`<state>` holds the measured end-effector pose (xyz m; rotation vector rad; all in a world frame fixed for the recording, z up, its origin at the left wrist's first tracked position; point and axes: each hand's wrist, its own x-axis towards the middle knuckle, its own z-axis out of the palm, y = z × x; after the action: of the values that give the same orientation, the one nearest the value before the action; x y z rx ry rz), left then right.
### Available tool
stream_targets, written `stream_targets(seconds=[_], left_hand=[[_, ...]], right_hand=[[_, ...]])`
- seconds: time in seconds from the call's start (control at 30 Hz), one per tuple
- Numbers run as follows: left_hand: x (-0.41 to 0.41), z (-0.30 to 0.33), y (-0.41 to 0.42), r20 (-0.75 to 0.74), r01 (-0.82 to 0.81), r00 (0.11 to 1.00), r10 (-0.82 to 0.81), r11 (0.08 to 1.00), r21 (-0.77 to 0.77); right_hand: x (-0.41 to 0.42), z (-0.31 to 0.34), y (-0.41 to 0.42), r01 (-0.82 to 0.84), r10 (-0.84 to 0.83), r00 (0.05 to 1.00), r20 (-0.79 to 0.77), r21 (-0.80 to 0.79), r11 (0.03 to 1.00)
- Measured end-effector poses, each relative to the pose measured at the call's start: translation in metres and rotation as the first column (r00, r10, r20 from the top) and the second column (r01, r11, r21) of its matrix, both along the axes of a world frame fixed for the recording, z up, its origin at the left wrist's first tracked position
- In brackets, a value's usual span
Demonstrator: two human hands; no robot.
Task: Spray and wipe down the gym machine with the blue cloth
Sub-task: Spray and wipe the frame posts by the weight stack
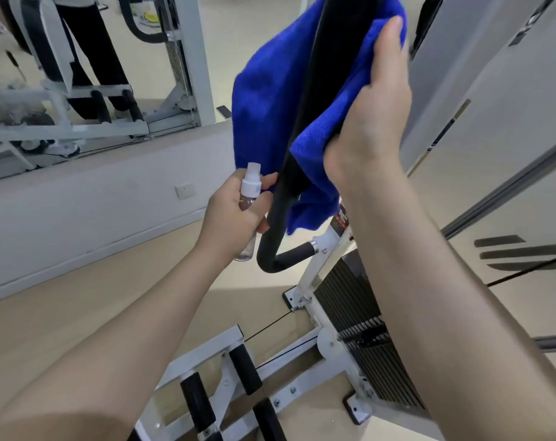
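Observation:
A blue cloth is wrapped around the black padded bar of the white gym machine. My right hand grips the cloth against the bar from the right side, thumb pointing up. My left hand holds a small clear spray bottle with a white nozzle, just left of the bar's lower bend. Part of the bar is hidden by the cloth.
The black weight stack sits below on the right. White footrest frame with black rollers lies near my feet. A wall mirror on the left reflects the machine and a person's legs. A cable runs across at right.

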<state>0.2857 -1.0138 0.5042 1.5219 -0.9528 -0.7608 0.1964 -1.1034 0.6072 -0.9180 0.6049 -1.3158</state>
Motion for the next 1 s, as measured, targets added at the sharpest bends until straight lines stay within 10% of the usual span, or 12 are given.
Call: stream_targets(seconds=[0.47,0.73,1.0], left_hand=[[-0.009,-0.006,0.004,0.051,-0.040,0.998,0.040,0.999,-0.001],[-0.009,0.002,0.008,0.030,0.009,0.999,-0.011,0.999,0.050],[-0.001,-0.005,0.015,0.032,-0.046,0.998,0.047,0.999,-0.018]], right_hand=[[-0.011,-0.091,0.049,-0.088,0.074,0.883,-0.464,-0.010,0.996],[0.004,-0.046,0.035,0.040,-0.176,0.912,-0.370,-0.347,0.937],[0.000,-0.110,0.042,-0.020,-0.333,0.691,-0.642,-0.477,0.879]])
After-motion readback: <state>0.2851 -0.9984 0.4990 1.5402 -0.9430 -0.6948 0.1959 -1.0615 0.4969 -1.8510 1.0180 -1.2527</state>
